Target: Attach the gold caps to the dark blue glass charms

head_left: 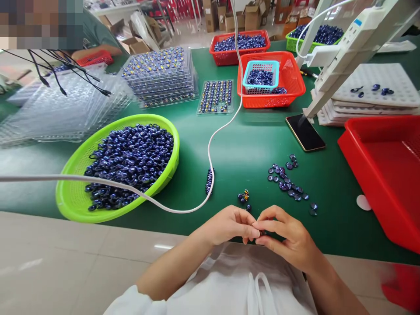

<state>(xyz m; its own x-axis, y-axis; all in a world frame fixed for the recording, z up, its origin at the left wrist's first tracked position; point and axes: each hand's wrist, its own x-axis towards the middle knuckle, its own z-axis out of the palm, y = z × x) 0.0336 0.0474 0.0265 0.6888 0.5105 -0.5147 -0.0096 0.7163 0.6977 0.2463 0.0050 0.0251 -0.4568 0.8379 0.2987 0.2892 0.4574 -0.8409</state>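
Note:
My left hand [228, 225] and my right hand [292, 236] meet at the table's front edge, fingertips together. Between the right thumb and fingers a small dark part [263, 233] shows, mostly covered. The left thumb and forefinger are pinched against it; whether they grip a second piece is hidden. Just beyond the fingers lie a dark blue bead-like piece [248, 208] and a small cluster of dark blue and gold parts [243, 196]. Scattered shiny dark blue caps [287, 183] lie right of them. A row of dark blue pieces [209, 180] stands to the left.
A green basket [62, 192] of looped dark blue parts stands left, crossed by a white cable [183, 211]. Right are a red bin [367, 175] and a phone [305, 132]. Behind stand filled clear trays [193, 83] and red baskets [292, 94]. Another person's arm [98, 50] shows back left.

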